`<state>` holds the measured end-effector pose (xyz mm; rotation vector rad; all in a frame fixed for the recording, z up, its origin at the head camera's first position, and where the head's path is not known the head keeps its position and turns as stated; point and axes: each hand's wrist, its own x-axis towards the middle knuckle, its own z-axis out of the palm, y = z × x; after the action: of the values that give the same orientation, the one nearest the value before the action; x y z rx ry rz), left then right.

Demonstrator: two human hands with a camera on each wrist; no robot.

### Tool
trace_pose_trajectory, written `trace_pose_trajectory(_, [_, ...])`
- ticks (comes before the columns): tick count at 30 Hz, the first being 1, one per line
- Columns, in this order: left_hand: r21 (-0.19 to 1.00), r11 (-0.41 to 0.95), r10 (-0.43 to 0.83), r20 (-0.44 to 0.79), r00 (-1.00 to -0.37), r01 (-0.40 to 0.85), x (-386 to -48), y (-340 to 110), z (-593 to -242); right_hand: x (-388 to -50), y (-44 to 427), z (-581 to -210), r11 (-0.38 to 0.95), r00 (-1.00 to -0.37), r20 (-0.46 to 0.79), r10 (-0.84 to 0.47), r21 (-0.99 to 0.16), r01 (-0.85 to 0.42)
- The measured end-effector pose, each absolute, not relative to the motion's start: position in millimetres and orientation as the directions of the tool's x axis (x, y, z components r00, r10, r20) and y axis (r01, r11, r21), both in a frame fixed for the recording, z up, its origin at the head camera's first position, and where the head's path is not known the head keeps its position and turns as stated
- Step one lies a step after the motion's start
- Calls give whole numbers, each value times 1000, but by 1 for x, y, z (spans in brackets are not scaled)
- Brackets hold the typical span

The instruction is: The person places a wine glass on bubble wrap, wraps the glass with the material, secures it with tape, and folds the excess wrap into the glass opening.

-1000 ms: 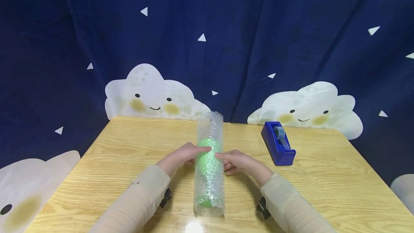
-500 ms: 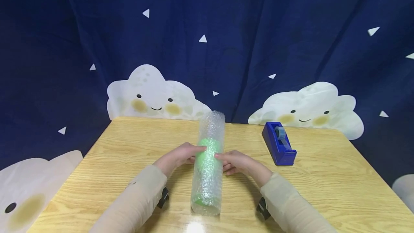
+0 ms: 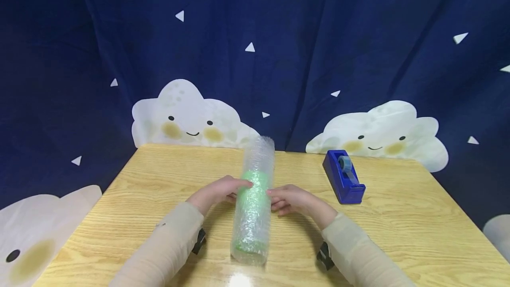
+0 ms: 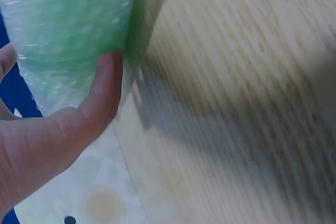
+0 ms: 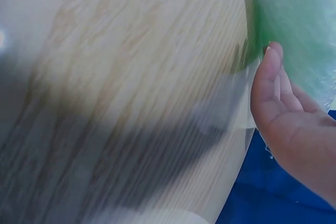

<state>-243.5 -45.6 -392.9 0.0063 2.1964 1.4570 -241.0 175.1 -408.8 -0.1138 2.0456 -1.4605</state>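
A long roll of bubble wrap (image 3: 252, 223) lies on the table in the head view, its far end leaning slightly right. Something green shows through the layers, but its kind cannot be made out. On the roll's left side, my left hand (image 3: 222, 189) grips it, thumb on top and fingers low at the side. From the right, my right hand (image 3: 294, 199) holds the edge with the thumb against the wrap and fingers curled beside it. The left wrist view has the left thumb (image 4: 105, 85) pressing the bubble wrap (image 4: 63, 30). Fingers under the roll are hidden.
A blue tape dispenser (image 3: 338, 180) with a roll of clear tape stands to the right of the right hand. The wooden table (image 3: 414, 220) ends at the back against a dark blue curtain (image 3: 223, 56) with cloud prints.
The roll's near end has swung left, so it now lies at a slant. My left hand has shifted slightly left with it, while the right hand has barely moved.
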Motion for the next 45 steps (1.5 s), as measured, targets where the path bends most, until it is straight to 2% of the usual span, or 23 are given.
trace_pose_trajectory(5, [879,393,314,-403,-860,-269,-245,-51,-388,-242,173,-408,399,-808,-420,-413,-881,254])
trace_pose_trajectory(12, [767,619,234,-385,-893,-168,-239,-46,-377,-242,172,-407,404,-801,-420,-426,-881,247])
trace_pose_trajectory(19, [720,676,185,-375,-908,-159,-238,-40,-379,-241,171,-407,389,-794,-418,-441,-887,251])
trace_pose_trajectory(23, [728,666,174,-362,-916,-161,-238,-40,-377,-241,173,-407,377,-788,-418,-453,-890,255])
trace_pose_trajectory(28, [795,581,183,-333,-925,-171,-237,-42,-375,-240,173,-406,360,-805,-390,-448,-902,237])
trace_pose_trajectory(36, [829,529,247,-353,-903,-179,-237,-43,-373,-233,163,-402,406,-909,-306,-282,-897,175])
trace_pose_trajectory(45, [842,486,237,-384,-892,-233,-236,-41,-378,-231,158,-399,411,-940,-276,-199,-894,175])
